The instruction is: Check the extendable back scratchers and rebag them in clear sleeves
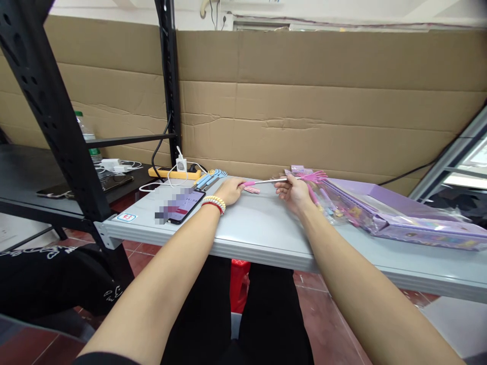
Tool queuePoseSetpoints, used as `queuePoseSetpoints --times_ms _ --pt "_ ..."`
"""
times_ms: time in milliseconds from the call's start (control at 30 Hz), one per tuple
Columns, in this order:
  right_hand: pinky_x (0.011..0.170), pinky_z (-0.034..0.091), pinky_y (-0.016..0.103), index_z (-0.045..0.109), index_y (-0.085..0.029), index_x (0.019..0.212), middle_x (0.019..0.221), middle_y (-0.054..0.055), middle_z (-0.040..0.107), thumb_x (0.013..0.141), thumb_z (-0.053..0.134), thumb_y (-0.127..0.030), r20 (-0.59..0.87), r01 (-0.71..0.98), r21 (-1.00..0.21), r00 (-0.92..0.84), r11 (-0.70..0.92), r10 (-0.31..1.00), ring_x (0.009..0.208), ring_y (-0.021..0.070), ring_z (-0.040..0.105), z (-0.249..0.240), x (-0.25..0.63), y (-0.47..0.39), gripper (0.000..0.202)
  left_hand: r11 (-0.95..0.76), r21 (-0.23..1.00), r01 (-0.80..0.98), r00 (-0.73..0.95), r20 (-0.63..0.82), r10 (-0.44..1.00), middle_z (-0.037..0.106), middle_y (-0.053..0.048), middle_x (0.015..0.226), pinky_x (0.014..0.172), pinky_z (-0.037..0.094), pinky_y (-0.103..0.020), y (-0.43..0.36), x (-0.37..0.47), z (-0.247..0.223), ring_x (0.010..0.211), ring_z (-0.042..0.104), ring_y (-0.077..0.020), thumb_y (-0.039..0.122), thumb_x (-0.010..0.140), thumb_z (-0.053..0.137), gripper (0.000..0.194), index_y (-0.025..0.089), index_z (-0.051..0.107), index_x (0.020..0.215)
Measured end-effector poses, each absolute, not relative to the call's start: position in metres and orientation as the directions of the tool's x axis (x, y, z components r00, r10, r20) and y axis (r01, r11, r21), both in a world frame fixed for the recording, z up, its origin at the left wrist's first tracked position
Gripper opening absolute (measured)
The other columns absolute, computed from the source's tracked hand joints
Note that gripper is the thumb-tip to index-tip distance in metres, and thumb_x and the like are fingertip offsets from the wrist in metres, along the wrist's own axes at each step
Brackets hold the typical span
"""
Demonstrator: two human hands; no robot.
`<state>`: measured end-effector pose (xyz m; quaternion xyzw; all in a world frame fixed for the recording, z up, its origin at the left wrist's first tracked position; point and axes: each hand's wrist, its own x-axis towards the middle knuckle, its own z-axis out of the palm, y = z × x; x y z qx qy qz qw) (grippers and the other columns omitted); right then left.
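A telescopic back scratcher with a thin metal rod (271,181) lies stretched between my two hands, above the grey tabletop. My left hand (229,190), with a beaded bracelet at its wrist, is closed on its pink handle. My right hand (295,193) is closed around the rod near the other end, its lower fingers curled loosely. The pink claw head (315,176) sticks out to the right of that hand. Beneath the handle lies a small pink piece (251,190) that I cannot make out. Several blue and grey back scratchers (210,178) lie beyond my left hand.
A phone (181,207) lies left of my left forearm. Behind it is a yellow power strip (173,173) with a white charger. Bagged pink and purple items (330,204) and an open purple box (426,233) occupy the right. A black shelf post (57,101) stands left; cardboard (304,101) closes the back.
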<state>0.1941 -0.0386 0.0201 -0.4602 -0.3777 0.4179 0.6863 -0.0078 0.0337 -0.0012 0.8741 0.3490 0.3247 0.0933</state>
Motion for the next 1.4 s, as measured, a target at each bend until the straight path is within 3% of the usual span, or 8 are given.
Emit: queuePoseSetpoints --times_ms 167,367,533,700,900,1067,1400 --pt "0.036 0.034 0.018 0.052 -0.017 0.081 0.054 0.0 0.063 0.092 0.047 -0.032 0.175 -0.222 -0.939 0.347 0.262 0.921 0.04 0.0091 0.054 0.018 0.195 -0.037 0.019 -0.688 0.419 0.593 0.522 0.451 0.724 0.069 -0.003 0.113 0.085 0.044 -0.026 0.027 -0.007 0.003 0.1 0.061 -0.0174 0.037 0.095 0.033 0.038 0.023 0.064 0.112" --pt "0.035 0.033 0.018 0.052 -0.017 0.082 0.054 0.0 0.062 0.092 0.047 -0.033 0.214 -0.146 -0.953 0.296 0.265 0.931 0.04 0.0097 0.055 0.018 0.193 -0.039 0.019 -0.573 0.34 0.746 0.441 0.392 0.807 0.071 -0.007 0.094 0.072 0.043 -0.03 0.015 -0.006 0.009 0.088 0.063 -0.0222 0.05 0.092 0.033 0.046 0.022 0.068 0.088" --pt "0.037 0.035 0.019 0.051 -0.018 0.083 0.058 0.0 0.064 0.09 0.053 -0.039 0.197 -0.183 -0.953 0.231 0.241 0.953 0.043 0.0104 0.056 0.019 0.192 -0.041 0.023 -0.587 0.318 0.745 0.446 0.418 0.792 0.07 -0.007 0.09 0.067 0.04 -0.029 0.015 -0.005 0.006 0.082 0.063 -0.0219 0.065 0.085 0.038 0.053 0.021 0.067 0.09" --pt "0.036 0.034 0.019 0.05 -0.019 0.086 0.054 -0.001 0.062 0.09 0.051 -0.043 0.145 -0.21 -0.953 0.313 0.217 0.939 0.039 0.0103 0.053 0.02 0.193 -0.04 0.024 -0.621 0.288 0.729 0.475 0.44 0.762 0.07 -0.006 0.091 0.066 0.04 -0.029 0.02 -0.007 0.001 0.082 0.062 -0.0207 0.057 0.088 0.041 0.043 0.022 0.065 0.09" --pt "0.036 0.032 0.02 0.047 -0.021 0.084 0.05 -0.003 0.057 0.093 0.039 -0.05 0.061 -0.381 -0.892 0.43 0.242 0.901 0.037 0.0097 0.049 0.017 0.207 -0.033 0.031 -0.63 0.268 0.729 0.458 0.494 0.739 0.069 -0.006 0.096 0.076 0.044 -0.029 0.025 -0.008 0.001 0.089 0.061 -0.0199 0.041 0.087 0.05 0.025 0.021 0.065 0.093" --pt "0.038 0.033 0.022 0.045 -0.023 0.08 0.051 -0.002 0.056 0.088 0.032 -0.066 0.134 -0.306 -0.91 0.417 0.278 0.899 0.039 0.0118 0.05 0.013 0.217 -0.028 0.046 -0.579 0.281 0.765 0.385 0.522 0.761 0.068 -0.005 0.101 0.082 0.045 -0.029 0.026 -0.009 0.002 0.096 0.061 -0.0197 0.019 0.084 0.051 0.021 0.022 0.065 0.098" --pt "0.042 0.035 0.025 0.049 -0.022 0.077 0.056 0.001 0.056 0.083 0.029 -0.074 0.188 -0.338 -0.885 0.372 0.321 0.909 0.044 0.0132 0.05 0.018 0.213 -0.036 0.056 -0.396 0.322 0.86 0.18 0.535 0.826 0.066 -0.011 0.105 0.086 0.046 -0.035 0.03 -0.009 0.003 0.102 0.06 -0.0256 0.04 0.085 0.048 0.029 0.019 0.065 0.097"
